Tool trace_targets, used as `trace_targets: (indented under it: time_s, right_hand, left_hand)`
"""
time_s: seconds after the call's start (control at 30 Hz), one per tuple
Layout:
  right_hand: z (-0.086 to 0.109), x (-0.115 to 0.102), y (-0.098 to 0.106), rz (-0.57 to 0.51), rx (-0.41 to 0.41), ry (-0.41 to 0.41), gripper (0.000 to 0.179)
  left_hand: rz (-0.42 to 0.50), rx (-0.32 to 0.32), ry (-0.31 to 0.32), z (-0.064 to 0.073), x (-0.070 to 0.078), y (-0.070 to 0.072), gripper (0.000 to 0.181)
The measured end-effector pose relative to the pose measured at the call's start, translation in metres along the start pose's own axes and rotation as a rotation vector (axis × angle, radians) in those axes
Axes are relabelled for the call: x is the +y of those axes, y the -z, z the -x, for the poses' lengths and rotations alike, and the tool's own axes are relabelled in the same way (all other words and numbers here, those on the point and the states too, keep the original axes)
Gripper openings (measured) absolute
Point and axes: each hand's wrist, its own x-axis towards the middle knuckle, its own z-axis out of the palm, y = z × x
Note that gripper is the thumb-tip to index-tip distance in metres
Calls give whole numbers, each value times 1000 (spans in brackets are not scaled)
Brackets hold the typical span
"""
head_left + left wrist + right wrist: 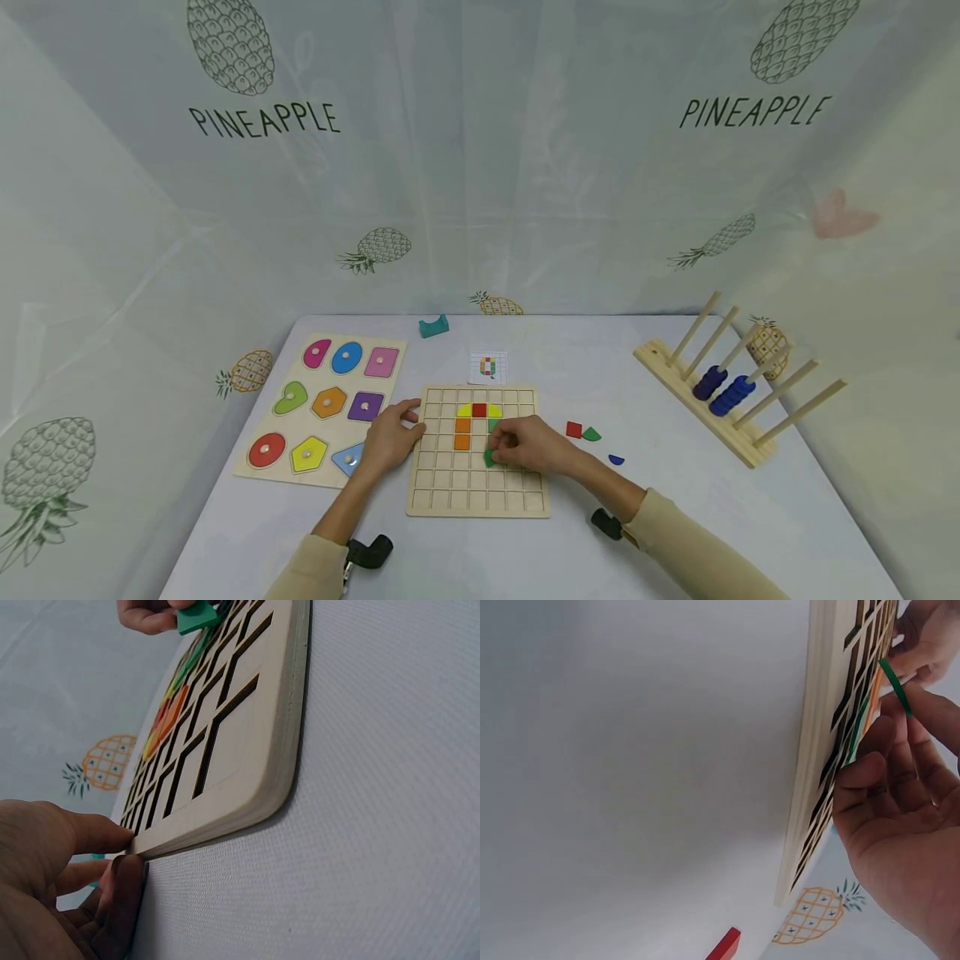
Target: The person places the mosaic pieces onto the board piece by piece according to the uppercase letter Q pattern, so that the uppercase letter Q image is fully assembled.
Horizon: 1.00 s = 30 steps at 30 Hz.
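At the frame's lower centre, our right fingers (506,432) pinch a green piece (489,458) over the grid board (480,502); we square it to one cell, our relaxed left fingers (406,407) bracing the board's left edge.

Well beyond the left hand (390,437), up and off to its left, the word "PINEAPPLE" (265,120) stands in dark capitals on the pale hanging cloth (510,175). The same word — "PINEAPPLE" again (755,112), in slanted dark capitals — stands on that cloth well beyond the right hand (531,446), off to its right. Each is printed beneath a pineapple drawing. Ahead of both hands, at a place between them, a small white card (488,367) bears a coloured figure resembling a letter Q — too small to be certain.
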Motion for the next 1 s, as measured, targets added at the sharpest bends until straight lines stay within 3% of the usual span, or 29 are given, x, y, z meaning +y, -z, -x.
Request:
trace_targets:
  time_s: [0.5, 1.0]
  right_hand:
    - [-21, -20, -12, 46, -33, 93, 16]
    - [-32, -32, -19, 75, -65, 115, 14]
  left_hand:
    - [4, -3, -9, -1, -1, 1, 46]
    - [-2, -1, -1, 1, 0, 1, 46]
